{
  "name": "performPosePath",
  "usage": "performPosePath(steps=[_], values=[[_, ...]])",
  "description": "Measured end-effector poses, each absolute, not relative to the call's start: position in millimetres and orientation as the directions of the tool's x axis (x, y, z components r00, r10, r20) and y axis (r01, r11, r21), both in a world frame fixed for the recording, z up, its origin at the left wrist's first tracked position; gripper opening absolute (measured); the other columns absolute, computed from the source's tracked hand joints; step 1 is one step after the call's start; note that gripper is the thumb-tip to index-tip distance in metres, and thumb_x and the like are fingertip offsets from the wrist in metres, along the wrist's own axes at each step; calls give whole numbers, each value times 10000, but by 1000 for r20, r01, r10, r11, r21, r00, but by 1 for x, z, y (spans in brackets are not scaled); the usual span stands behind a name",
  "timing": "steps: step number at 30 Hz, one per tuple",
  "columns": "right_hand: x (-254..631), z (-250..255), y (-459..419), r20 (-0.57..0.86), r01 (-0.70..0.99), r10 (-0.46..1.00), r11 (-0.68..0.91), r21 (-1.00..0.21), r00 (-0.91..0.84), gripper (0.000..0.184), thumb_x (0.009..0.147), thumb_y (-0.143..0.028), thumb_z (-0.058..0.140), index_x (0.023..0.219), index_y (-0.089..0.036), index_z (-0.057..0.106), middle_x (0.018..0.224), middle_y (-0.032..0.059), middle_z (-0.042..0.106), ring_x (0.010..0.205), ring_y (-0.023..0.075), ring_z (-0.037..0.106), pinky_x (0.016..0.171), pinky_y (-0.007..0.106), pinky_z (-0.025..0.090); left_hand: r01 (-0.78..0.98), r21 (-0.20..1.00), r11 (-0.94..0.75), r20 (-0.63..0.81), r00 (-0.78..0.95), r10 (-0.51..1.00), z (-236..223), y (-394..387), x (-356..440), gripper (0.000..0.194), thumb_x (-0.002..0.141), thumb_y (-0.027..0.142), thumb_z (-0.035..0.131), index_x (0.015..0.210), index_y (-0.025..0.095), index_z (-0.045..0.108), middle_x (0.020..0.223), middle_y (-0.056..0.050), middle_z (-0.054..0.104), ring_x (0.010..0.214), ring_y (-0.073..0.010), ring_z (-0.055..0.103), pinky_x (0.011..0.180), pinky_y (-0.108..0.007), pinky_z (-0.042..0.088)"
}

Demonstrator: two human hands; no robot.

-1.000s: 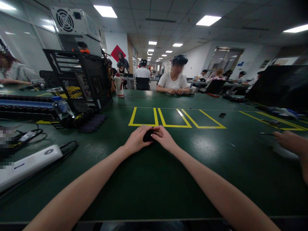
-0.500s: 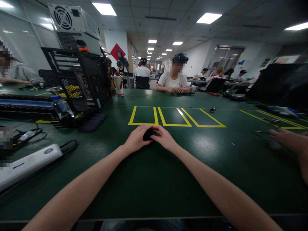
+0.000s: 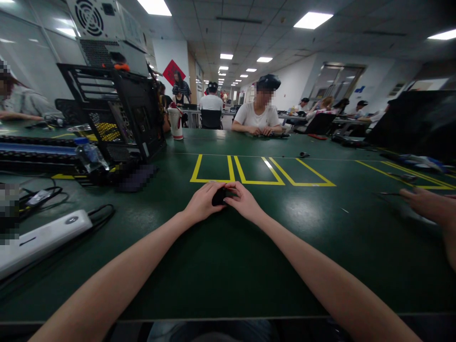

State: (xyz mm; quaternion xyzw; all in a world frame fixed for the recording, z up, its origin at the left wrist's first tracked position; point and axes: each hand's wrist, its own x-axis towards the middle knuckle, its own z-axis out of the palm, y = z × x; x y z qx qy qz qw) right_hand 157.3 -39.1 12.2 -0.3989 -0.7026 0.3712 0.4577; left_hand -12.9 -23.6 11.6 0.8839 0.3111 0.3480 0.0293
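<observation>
A small black object (image 3: 218, 196) with a rounded outline stands at the middle of the green table, between my two hands; its kind cannot be made out. My left hand (image 3: 203, 200) is curled around its left side, thumb below and fingers over the top. From the other side, my right hand (image 3: 243, 202) holds its fingertips and thumb against the object's right edge. Both hands hide much of it. Just beyond the hands run yellow tape outlines (image 3: 261, 183) on the tabletop.
To the left stand a black computer case (image 3: 137, 118), a blue-capped bottle (image 3: 90, 156), a white power strip (image 3: 46, 240) and cables. A paper cup (image 3: 176, 124) is farther back. At right, another person's hand (image 3: 423, 202) holds a thin tool. A person (image 3: 259, 114) sits opposite.
My right fingers have opened a little around the black object's right edge. My left hand stays in place. The view has tilted slightly, and the neighbour's hand at right has shifted slightly.
</observation>
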Motion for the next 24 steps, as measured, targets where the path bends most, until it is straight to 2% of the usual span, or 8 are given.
performPosePath(steps=[5, 11, 19, 24], values=[[158, 9, -39, 316, 278, 913, 384, -880, -260, 336, 678, -129, 561, 995, -195, 471, 1067, 41, 508, 1075, 176, 476, 961, 407, 363, 534, 280, -798, 594, 556, 581, 12, -24, -13, 605, 662, 222, 642, 1193, 216, 353, 1163, -63, 496, 1090, -203, 456, 926, -393, 380], [154, 13, -45, 316, 245, 905, 388, -889, -286, 341, 667, -74, 522, 964, -213, 429, 1061, 23, 466, 1089, 173, 459, 915, 373, 417, 538, 283, -794, 583, 561, 588, 12, -25, -13, 612, 662, 206, 637, 1199, 222, 346, 1168, -60, 490, 1096, -208, 453, 927, -406, 378], [151, 8, -43, 403, 269, 867, 479, -835, -293, 384, 649, -53, 488, 988, -211, 399, 1059, 31, 443, 1067, 167, 447, 909, 353, 405, 542, 279, -793, 585, 558, 588, 13, -25, -12, 599, 653, 204, 642, 1184, 210, 363, 1156, -66, 498, 1083, -208, 461, 926, -391, 380], [153, 4, -44, 463, 458, 852, 523, -719, -246, 427, 635, -45, 489, 1027, -198, 415, 1067, 60, 425, 1023, 184, 443, 905, 374, 388, 538, 279, -795, 582, 564, 586, 13, -25, -13, 594, 672, 217, 633, 1196, 205, 354, 1159, -62, 495, 1087, -199, 455, 929, -373, 380]])
